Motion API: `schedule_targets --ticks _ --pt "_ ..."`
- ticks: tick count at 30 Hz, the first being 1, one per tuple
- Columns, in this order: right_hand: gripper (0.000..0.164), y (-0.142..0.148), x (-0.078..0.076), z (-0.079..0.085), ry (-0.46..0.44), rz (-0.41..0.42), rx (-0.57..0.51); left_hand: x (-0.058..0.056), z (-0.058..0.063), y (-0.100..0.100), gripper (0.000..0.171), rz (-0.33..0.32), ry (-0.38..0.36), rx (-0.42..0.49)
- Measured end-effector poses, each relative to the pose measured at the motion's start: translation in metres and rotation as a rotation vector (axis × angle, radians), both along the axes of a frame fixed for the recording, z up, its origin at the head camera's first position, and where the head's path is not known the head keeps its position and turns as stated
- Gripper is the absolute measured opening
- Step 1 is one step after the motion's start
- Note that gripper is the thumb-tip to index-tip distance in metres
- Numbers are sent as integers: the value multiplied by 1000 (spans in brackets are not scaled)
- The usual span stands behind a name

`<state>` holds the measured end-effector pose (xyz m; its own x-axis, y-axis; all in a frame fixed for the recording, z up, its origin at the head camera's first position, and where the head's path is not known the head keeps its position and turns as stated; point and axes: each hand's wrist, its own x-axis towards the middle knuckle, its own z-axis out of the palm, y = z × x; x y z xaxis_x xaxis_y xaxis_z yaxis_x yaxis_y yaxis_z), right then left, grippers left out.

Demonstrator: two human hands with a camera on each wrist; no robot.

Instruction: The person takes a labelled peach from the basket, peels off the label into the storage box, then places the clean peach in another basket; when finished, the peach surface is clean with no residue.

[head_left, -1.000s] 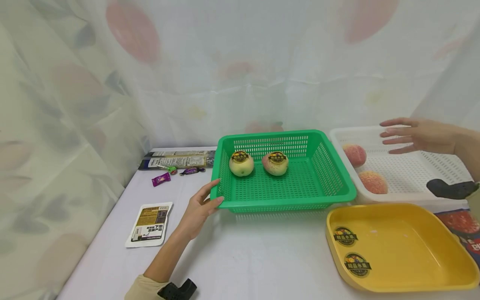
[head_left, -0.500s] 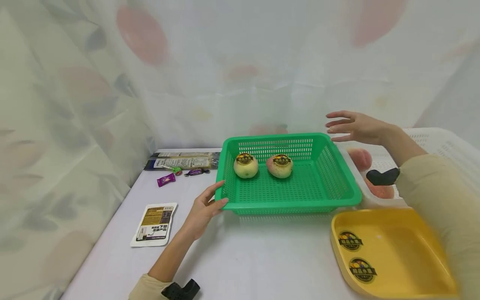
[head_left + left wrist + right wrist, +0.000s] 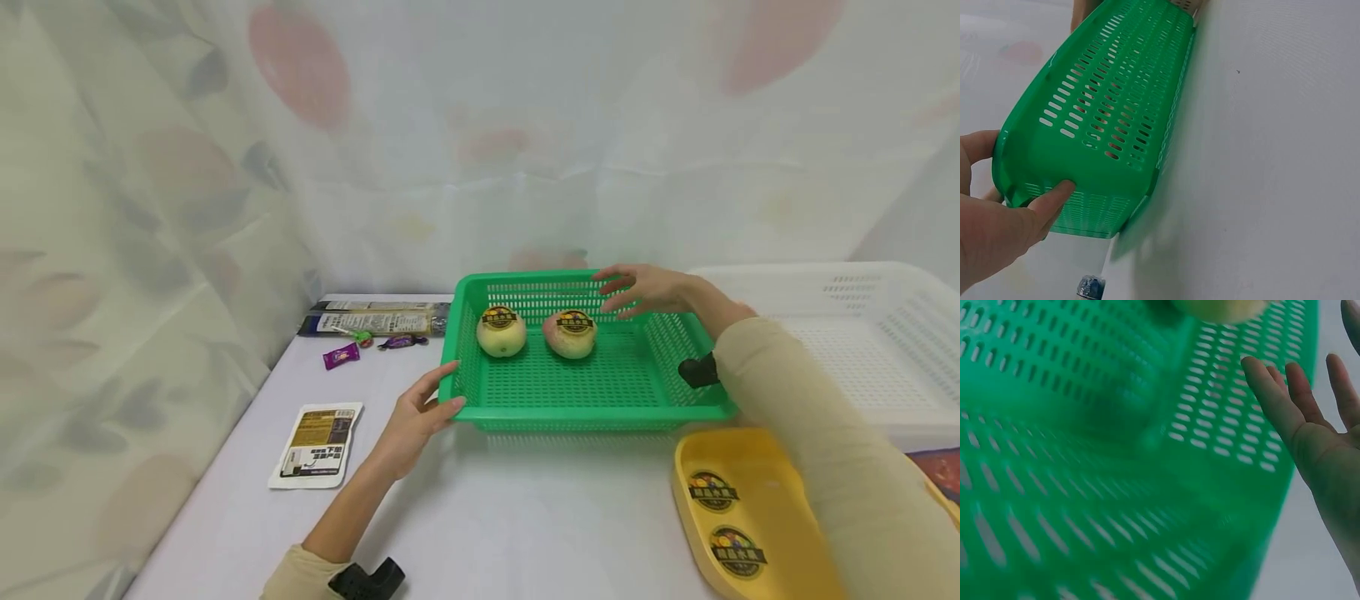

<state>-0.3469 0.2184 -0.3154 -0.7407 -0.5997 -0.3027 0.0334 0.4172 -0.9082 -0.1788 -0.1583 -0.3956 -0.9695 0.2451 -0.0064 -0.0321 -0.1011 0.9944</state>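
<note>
A green slotted basket [image 3: 585, 414] stands mid-table in the head view. My left hand [image 3: 412, 421] grips its near left corner; in the left wrist view the thumb [image 3: 1054, 200] presses the outer wall below the rim. Inside sit two pale peaches, the left one [image 3: 502, 340] and the pinker right one [image 3: 572, 340], each with a dark fruit sticker on top. My right hand [image 3: 645, 290] hovers over the basket's far right part, fingers spread and slightly bent, just right of the pinker peach and holding nothing. The right wrist view shows that hand [image 3: 1329, 444] beside the slotted wall.
A white basket [image 3: 885, 367] stands at right, partly behind my right sleeve. In front of it is a yellow tray [image 3: 780, 525] with two fruit stickers [image 3: 714, 492]. Left lie a flat pouch [image 3: 315, 446], a purple candy [image 3: 341, 356] and long packages [image 3: 375, 322].
My right hand has moved left from above the white basket to above the green basket. The left hand keeps its grip on the corner. The head view has shifted slightly.
</note>
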Motion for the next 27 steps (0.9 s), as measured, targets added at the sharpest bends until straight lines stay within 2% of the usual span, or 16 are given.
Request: schedule_targets --ticks 8,13,21,27 --pt "77 -26 -1 -24 -10 74 99 3 -1 0 58 -4 -12 -4" --pt "81 -38 0 -33 4 58 148 4 -1 1 59 -14 -10 2" --pt "80 -46 2 -40 86 21 227 4 0 1 58 -13 -5 -10" --pt "76 -47 5 -38 122 17 236 4 -1 1 59 -17 -9 -14"
